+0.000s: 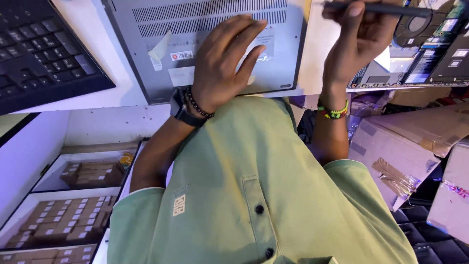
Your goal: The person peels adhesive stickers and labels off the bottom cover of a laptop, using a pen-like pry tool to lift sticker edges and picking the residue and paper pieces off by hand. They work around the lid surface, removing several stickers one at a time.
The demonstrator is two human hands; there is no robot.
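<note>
At far left a black keyboard [41,54] lies on the white surface [97,29]. Below it, under the surface edge, white shelves [53,161] hold rows of small brown boxes [63,222], packed tight in 3 compartments; the upper one carries a smaller stack [93,173].

In the middle a grey laptop [161,54] lies bottom up on the surface, vents toward the top, with small labels on its base. The left hand [222,63] rests flat on that base, fingers spread and pinching nothing; a black watch [181,108] and a bead bracelet [199,105] sit at the wrist.

The right hand [359,41] is raised just right of the laptop, its grip pressed together around a thin dark tool [391,9] held crosswise. A coloured bead band [333,112] circles that wrist.

At far right a second, opened laptop [432,49] shows its fan and boards. Below it stand taped cardboard boxes [395,146], closed, so the contents cannot be told. The person wears a green shirt [254,195].
</note>
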